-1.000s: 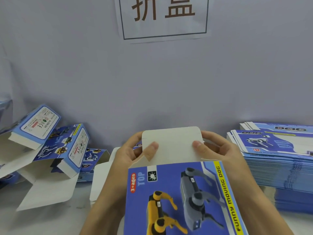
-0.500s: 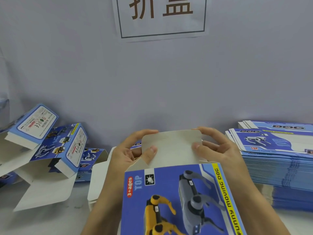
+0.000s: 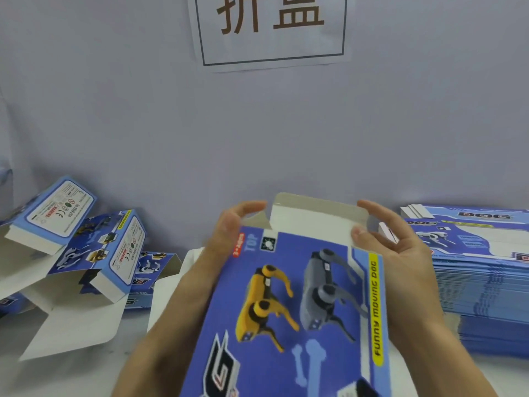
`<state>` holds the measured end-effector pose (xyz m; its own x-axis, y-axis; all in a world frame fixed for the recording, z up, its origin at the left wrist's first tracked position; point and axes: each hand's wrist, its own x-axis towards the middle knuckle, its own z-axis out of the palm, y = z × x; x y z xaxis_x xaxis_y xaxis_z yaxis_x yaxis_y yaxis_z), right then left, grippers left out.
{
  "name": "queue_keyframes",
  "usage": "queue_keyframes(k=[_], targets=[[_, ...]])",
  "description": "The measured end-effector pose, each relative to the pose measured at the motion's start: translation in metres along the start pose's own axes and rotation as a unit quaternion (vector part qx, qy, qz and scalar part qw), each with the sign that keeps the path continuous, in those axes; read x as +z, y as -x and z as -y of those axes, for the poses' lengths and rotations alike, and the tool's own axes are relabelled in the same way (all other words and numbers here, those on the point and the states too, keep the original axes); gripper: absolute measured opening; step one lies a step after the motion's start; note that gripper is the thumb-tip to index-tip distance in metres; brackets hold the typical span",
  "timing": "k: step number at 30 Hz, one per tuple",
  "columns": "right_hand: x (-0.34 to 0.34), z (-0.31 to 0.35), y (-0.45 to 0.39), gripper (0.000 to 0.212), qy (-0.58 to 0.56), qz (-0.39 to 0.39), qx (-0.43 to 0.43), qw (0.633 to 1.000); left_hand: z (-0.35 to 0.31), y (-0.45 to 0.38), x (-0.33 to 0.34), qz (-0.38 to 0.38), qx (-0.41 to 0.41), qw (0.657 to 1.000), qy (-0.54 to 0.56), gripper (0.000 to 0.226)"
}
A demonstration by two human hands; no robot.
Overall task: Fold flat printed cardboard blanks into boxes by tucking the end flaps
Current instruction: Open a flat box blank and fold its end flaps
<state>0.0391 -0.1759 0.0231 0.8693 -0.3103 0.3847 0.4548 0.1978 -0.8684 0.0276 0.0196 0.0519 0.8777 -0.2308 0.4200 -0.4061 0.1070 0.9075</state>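
Both forearms reach in from the near edge and meet at the far end of the box [image 3: 297,305], which lies centre-near with its blue printed face up and its far end open. The left hand [image 3: 229,227] sits at the box's far left corner, fingers loosely curved and slightly spread, the forefinger arching over the small side flap [image 3: 259,220]; whether it actually presses the card cannot be told. The right hand [image 3: 400,247] cups the far right corner, thumb tip touching the right edge of the white end flap [image 3: 315,222] while the forefinger curls over that flap's bent far lip. The flap stands between the two hands, not yet tucked. Just right of the right hand a tall stack of flat blanks [image 3: 483,270] crowds the table edge; left of the left forearm a white open carton [image 3: 171,270] lies near, and further left folded boxes [image 3: 94,247] are heaped. A grey wall rises close behind, bearing a paper sign [image 3: 272,27].
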Motion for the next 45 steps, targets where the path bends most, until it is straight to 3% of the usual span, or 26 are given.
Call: queue_keyframes(k=[2,4,5,6,9,11,14,17,19,24,28,31,36,39,41,45], targets=[[0.000,0.005,0.000,0.033,0.019,-0.017,-0.029,0.999,-0.010,0.006,0.003,0.021,0.007,1.000,-0.003,0.052],[0.001,0.011,0.001,0.033,0.019,-0.026,-0.045,0.998,-0.008,0.000,0.005,0.025,0.013,0.999,0.017,0.027],[0.001,0.015,0.001,0.030,0.012,-0.032,-0.053,0.998,-0.010,-0.001,0.010,-0.016,0.006,0.999,0.040,0.013],[0.001,0.019,0.001,0.026,-0.006,-0.019,-0.057,0.998,-0.012,0.004,0.008,-0.020,0.028,0.997,0.066,0.017],[0.002,0.032,0.004,0.032,-0.082,0.174,-0.044,0.980,-0.011,0.016,0.005,-0.018,0.122,0.989,0.080,0.037],[0.006,0.035,0.007,0.039,-0.051,0.258,-0.054,0.963,-0.008,0.016,0.007,-0.033,0.166,0.985,0.034,0.047],[0.014,0.034,0.010,0.031,-0.028,0.206,-0.090,0.974,-0.006,0.014,0.010,-0.077,0.180,0.981,-0.008,0.045],[0.015,0.034,0.011,0.028,-0.022,0.174,-0.126,0.976,0.001,0.013,0.010,-0.058,0.137,0.987,-0.065,0.038],[0.013,0.030,0.010,0.026,0.002,0.156,-0.146,0.977,0.003,-0.001,0.014,-0.054,0.092,0.993,-0.044,0.030],[0.011,0.014,0.009,0.029,0.009,0.169,-0.123,0.978,0.020,-0.006,0.039,-0.157,0.034,0.985,0.065,0.055],[0.006,0.013,0.004,0.041,0.091,0.163,-0.085,0.979,0.033,0.002,0.049,-0.223,0.092,0.970,0.037,0.044],[0.011,0.011,0.001,0.028,0.108,0.096,-0.083,0.986,0.034,-0.001,0.045,-0.202,0.077,0.976,0.012,0.036],[0.018,-0.004,0.003,0.007,0.084,0.049,-0.064,0.993,0.038,0.001,0.035,-0.193,0.060,0.979,-0.019,0.027],[0.013,-0.009,0.001,0.047,0.061,0.073,-0.035,0.995,0.037,0.000,0.036,-0.192,0.045,0.977,0.081,0.039],[0.014,-0.005,0.002,0.059,0.062,0.093,-0.030,0.993,0.033,-0.002,0.034,-0.185,0.038,0.975,0.114,0.052],[0.020,0.002,-0.001,0.022,0.021,0.123,-0.036,0.992,0.034,-0.003,0.033,-0.170,0.056,0.979,0.099,0.047]])
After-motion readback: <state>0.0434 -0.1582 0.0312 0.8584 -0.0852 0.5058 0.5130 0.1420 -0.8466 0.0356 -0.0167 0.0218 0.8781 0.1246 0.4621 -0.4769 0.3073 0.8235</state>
